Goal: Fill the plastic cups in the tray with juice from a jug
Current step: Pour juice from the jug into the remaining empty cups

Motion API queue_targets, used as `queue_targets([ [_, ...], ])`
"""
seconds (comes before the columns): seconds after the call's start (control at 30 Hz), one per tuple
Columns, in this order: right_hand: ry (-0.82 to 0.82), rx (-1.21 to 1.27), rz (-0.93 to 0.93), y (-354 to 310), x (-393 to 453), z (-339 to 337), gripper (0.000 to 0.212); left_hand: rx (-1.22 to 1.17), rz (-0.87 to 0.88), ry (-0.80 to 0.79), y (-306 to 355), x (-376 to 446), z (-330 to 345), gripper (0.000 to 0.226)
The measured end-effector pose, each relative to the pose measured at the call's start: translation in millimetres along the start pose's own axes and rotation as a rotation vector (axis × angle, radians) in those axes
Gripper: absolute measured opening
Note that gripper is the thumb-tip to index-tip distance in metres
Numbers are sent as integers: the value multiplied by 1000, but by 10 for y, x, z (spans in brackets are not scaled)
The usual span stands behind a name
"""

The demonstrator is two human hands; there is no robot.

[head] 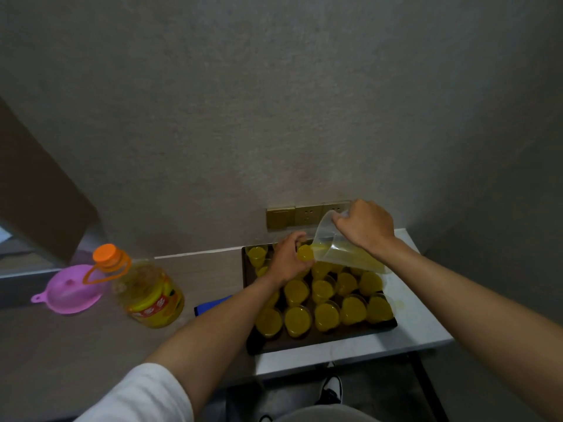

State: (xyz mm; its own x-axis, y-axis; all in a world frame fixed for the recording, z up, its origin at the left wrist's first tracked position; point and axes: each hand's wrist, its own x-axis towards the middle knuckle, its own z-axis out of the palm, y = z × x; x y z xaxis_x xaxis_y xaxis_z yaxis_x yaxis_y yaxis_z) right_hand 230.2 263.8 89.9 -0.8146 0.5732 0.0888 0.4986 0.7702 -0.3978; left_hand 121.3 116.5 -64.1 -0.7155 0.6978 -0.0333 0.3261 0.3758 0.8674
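My right hand grips the tipped jug over the tray, my left hand holds a nearly full cup; more tilt could spill juice.

The tray lies on the table, close to the wall behind it. Many cups stand in rows in the tray. The right hand holds the jug tilted above the far rows, its lip toward the left. The left hand grips one cup in the far part of the tray, just under the lip of the jug. To the left of the tray stands a bottle, and further left lies a funnel. The sockets sit on the wall behind the jug. A shoe is on the floor below the table.
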Motion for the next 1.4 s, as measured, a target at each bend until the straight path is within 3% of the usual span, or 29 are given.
queue_targets([
  [0.33,27,183,189,136,106,-36,51,28,10,17,49,143,-22,83],
  [0.53,52,324,272,283,199,-30,45,64,12,-7,106,274,-23,73],
  [0.7,105,361,277,370,261,-41,49,98,-15,-27,136,397,-2,81],
  [1.4,123,418,349,709,654,22,51,262,-102,-20,27,889,141,66],
])
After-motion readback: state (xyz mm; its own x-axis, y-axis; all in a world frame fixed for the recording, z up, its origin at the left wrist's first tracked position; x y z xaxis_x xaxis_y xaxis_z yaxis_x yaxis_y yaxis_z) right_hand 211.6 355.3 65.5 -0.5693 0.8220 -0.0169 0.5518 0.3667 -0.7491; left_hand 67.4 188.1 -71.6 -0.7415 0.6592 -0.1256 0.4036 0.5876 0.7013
